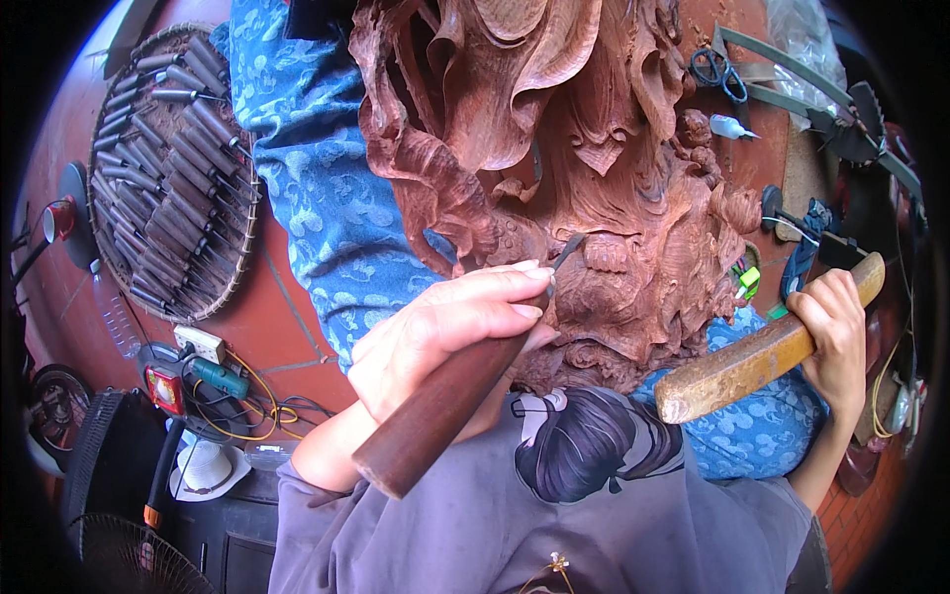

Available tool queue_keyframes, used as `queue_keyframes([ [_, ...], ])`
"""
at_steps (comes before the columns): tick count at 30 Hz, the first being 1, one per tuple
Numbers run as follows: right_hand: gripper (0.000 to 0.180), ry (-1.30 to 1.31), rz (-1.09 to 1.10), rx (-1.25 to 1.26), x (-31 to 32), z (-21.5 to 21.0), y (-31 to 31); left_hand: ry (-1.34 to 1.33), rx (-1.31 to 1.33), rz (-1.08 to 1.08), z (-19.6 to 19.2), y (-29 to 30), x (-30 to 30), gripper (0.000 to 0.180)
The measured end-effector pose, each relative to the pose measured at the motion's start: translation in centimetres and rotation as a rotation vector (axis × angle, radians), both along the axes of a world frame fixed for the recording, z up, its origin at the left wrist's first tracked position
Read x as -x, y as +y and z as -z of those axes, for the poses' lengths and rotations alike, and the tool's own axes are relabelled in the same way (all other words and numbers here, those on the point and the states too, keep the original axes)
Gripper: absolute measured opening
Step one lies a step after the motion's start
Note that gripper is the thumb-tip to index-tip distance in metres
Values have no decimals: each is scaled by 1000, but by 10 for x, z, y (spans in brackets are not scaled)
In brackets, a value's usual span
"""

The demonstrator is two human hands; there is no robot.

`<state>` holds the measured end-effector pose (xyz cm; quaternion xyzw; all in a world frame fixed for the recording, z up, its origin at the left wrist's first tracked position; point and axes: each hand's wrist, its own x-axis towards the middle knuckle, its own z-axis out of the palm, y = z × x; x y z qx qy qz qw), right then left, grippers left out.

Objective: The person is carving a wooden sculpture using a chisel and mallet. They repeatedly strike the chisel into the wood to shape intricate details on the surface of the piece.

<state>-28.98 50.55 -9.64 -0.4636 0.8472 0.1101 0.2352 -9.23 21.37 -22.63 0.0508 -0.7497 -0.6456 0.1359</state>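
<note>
My left hand [435, 342] is closed round a carving chisel [435, 421] with a thick dark wooden handle. Its thin metal blade slants up and its tip is at the surface of a large reddish-brown wood carving [633, 267]; whether it touches I cannot tell. Folds, curls and a small fist-like shape are cut into the carving, which lies between my legs. In my right hand [833, 322] is a wooden mallet [762, 351], a long yellowish bar with a worn end. It is held off to the right, apart from the chisel handle.
On the left, a round woven basket [255, 213] holds many chisels. Scissors [719, 74], a small white bottle [732, 127] and a metal frame [792, 69] lie at the far right. A power strip [200, 344], cables and a fan [134, 554] stand at the lower left.
</note>
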Motion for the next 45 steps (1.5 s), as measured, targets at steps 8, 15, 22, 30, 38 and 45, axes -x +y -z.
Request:
queue_keyframes([
  [8,22,-4,-1,10,0,2,-1,0,-31,-1,8,-1,-1,41],
  [15,21,-7,12,10,-1,2,-2,70,-191,-135,6,3,0,27],
  [22,21,-6,7,4,0,0,-2,31,-387,-74,-1,3,2,27],
  [30,23,-7,1,25,0,0,3,83,-348,14,-3,-12,-4,27],
  [38,24,-16,5,11,0,1,1,321,-400,-10,15,10,-6,23],
  [45,22,-27,13,-14,0,3,-2,215,-260,102,18,14,-15,22],
])
